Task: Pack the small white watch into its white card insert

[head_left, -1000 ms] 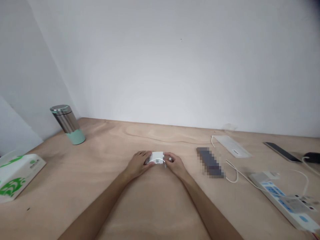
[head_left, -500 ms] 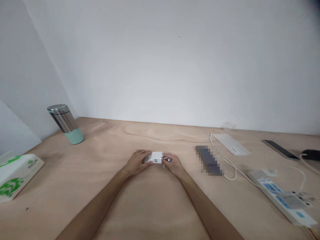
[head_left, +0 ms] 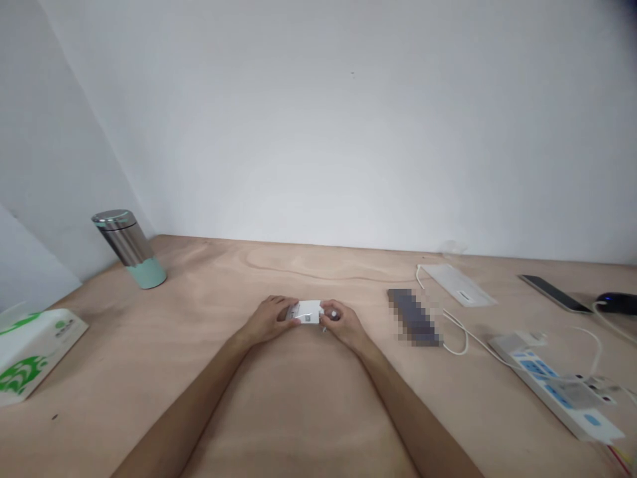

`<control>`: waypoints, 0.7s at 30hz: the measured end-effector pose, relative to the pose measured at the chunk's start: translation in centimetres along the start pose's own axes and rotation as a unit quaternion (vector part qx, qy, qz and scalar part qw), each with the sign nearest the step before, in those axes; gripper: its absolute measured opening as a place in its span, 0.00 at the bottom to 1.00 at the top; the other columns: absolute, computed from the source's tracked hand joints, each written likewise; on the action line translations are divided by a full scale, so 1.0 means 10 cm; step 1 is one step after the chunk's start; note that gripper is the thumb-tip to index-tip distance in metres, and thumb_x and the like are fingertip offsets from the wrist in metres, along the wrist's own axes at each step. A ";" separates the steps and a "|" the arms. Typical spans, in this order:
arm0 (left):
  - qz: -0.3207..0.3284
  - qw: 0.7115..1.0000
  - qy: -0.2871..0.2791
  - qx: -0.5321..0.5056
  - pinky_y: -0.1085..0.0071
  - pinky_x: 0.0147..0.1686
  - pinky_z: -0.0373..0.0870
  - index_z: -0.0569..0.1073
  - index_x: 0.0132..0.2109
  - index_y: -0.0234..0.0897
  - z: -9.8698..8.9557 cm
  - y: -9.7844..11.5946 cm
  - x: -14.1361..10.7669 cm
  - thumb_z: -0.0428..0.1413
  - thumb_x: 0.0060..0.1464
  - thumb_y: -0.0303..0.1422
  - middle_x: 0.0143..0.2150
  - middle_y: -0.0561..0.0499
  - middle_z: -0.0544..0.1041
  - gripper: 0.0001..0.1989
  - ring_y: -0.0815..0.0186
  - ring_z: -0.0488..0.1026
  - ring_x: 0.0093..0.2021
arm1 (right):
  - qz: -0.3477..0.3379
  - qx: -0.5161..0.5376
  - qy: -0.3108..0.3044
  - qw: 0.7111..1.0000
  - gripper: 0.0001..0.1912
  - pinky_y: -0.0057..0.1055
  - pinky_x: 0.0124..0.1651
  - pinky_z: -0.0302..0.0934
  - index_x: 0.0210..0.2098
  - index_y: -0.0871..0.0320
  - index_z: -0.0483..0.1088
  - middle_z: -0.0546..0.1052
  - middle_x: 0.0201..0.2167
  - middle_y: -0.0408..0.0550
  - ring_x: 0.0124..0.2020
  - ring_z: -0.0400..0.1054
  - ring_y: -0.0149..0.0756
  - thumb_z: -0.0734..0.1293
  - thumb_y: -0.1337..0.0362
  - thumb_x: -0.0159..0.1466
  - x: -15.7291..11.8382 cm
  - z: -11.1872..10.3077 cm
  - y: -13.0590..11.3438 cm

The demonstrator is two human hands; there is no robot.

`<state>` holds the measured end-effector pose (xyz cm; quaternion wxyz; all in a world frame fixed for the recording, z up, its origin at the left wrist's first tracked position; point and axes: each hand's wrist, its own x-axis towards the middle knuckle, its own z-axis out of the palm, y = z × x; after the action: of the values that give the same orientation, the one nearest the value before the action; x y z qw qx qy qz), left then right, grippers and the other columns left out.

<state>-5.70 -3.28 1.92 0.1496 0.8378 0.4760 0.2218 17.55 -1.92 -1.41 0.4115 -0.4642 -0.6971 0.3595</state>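
A small flat white packet (head_left: 309,312) with a dark square print lies between my two hands at the middle of the table. My left hand (head_left: 271,318) is closed round its left end, fingers along the far side and thumb on the near side. My right hand (head_left: 343,322) is at the other end, its thumb and fingers curled together round a small whitish piece (head_left: 334,315). What that piece is cannot be made out. A tiny pale bit pokes out below the right fingers. The palms hide part of the packet's ends.
Right of my hands are a pixelated dark slab (head_left: 414,317), a white cable (head_left: 460,348), a clear sleeve (head_left: 458,285), a phone (head_left: 555,294) and a power strip (head_left: 557,392). At left stand a steel-and-green tumbler (head_left: 130,249) and a tissue pack (head_left: 42,352). A wall (head_left: 318,133) rises behind.
The thin white strand across the packet shows less now. My right fingers have shifted slightly at its right end. The whole view has moved a little; the left hand keeps its grip.
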 end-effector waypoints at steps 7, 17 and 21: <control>-0.033 0.999 0.013 0.006 0.59 0.53 0.61 0.70 0.53 0.42 -0.11 -0.16 -0.05 0.54 0.53 0.46 0.51 0.46 0.72 0.22 0.55 0.67 0.51 | -0.052 -0.034 0.052 0.997 0.12 0.28 0.36 0.66 0.36 0.58 0.75 0.75 0.40 0.51 0.39 0.69 0.36 0.67 0.61 0.54 0.03 -0.17 0.00; -0.046 0.999 0.013 0.003 0.59 0.53 0.61 0.70 0.53 0.41 -0.16 -0.20 -0.09 0.55 0.53 0.44 0.51 0.46 0.72 0.22 0.56 0.66 0.52 | 0.017 -0.012 0.022 1.000 0.15 0.32 0.39 0.67 0.40 0.58 0.76 0.78 0.36 0.50 0.33 0.72 0.35 0.68 0.60 0.54 0.02 -0.22 0.02; -0.050 0.999 0.017 0.005 0.59 0.53 0.61 0.69 0.54 0.40 -0.16 -0.18 -0.09 0.54 0.53 0.44 0.51 0.45 0.72 0.23 0.55 0.66 0.51 | 0.016 -0.015 0.020 1.000 0.16 0.32 0.38 0.67 0.41 0.59 0.76 0.79 0.36 0.50 0.33 0.72 0.36 0.67 0.60 0.54 0.02 -0.21 -0.02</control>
<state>-8.26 -3.09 2.22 0.1483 0.8099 0.5208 0.2255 19.31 -1.58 -0.33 0.4124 -0.4883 -0.6867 0.3463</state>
